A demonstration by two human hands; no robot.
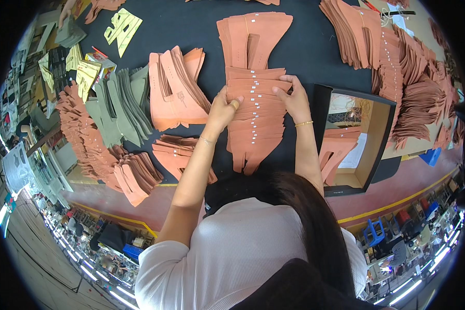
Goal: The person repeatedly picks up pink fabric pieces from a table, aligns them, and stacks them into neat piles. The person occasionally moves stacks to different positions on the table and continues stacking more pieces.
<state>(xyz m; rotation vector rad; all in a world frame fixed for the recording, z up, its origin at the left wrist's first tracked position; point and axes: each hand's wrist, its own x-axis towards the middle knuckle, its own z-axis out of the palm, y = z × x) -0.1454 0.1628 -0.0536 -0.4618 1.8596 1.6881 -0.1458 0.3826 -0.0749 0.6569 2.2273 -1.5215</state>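
In front of me a fanned row of overlapping salmon-coloured cut pieces point(253, 121), each with a small white label, lies on the dark table. My left hand point(223, 111) grips its left edge, thumb on top. On the opposite edge my right hand point(294, 99) pinches the pieces between thumb and fingers. Just beyond the row is another salmon stack point(256, 36) with a slot in it, partly overlapped by the row. To the left of my left hand sits a salmon stack point(173, 101) bound with a thin band.
Green cut pieces point(120, 106) and a long fanned salmon row point(85, 137) lie at left. Yellow templates point(123, 32) rest at the far left. An open black-edged box point(367, 181) holding pieces and paper stands right. More salmon stacks point(354, 33) fill the far right.
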